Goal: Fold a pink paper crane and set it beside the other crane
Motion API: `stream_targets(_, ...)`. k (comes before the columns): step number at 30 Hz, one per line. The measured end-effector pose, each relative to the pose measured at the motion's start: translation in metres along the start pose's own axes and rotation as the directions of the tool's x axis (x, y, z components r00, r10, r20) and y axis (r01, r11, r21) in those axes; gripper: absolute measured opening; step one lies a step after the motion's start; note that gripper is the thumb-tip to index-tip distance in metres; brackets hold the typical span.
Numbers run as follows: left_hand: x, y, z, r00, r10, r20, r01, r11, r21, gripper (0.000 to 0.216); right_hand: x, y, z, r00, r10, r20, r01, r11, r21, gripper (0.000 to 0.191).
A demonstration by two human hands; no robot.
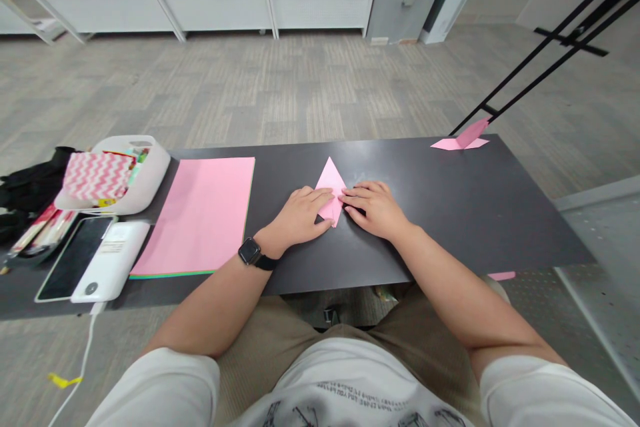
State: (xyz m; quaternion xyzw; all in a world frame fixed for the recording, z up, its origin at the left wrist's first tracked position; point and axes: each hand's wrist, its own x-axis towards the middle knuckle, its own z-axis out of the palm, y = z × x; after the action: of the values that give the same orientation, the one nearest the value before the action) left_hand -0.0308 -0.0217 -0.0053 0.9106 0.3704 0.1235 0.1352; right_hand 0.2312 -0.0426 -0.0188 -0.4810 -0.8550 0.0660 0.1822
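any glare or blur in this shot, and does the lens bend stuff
Head view: soft light, with a faint pale sheen on the dark table beyond the right hand; head view: no strong blur on the folded pink paper, though its finer creases are hard to read; head view: wide-angle stretching toward the edges.

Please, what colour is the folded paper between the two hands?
The folded paper is pink, as the head view shows.

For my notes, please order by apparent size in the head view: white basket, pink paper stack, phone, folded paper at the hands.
1. Pink paper stack
2. White basket
3. Phone
4. Folded paper
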Motion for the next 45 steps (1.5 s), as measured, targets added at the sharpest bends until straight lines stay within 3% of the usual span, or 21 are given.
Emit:
stream_targets(12,0.0019,0.0005,0.0002,1.0,-0.015,-0.002,0.015,1.0,-0.006,0.047,-0.001,0.0001,-0.003,0.999,-0.044,0.001,0.044,0.999,0.018,0.032)
stream_targets(19,0.0025,0.0015,0.0024,1.0,-0.019,0.008,0.019,0.999,0.026,0.041,-0.0022,-0.0035,-0.0064,0.972,-0.234,0.016,0.231,0.969,0.091,0.03)
stream_targets(29,-0.0003,0.0015,0.0013,1.0,-0.002,0.008,0.002,1.0,0.015,0.051,-0.0008,-0.0066,-0.0105,0.96,-0.269,0.076,0.251,0.949,0.194,0.028)
stream_targets(36,-0.0005,0.0022,-0.0024,0.999,0.002,0.033,-0.003,1.0,0.03,0.056,0.0003,-0.0057,-0.01,0.965,-0.258,0.05,0.241,0.945,0.222,0.028)
stream_targets(45,-0.0017,0.0022,-0.0051,0.999,0.01,0.052,-0.011,1.0,0.024,0.061,-0.0005,-0.004,-0.0063,0.943,-0.334,-0.011,0.325,0.909,0.259,0.023)
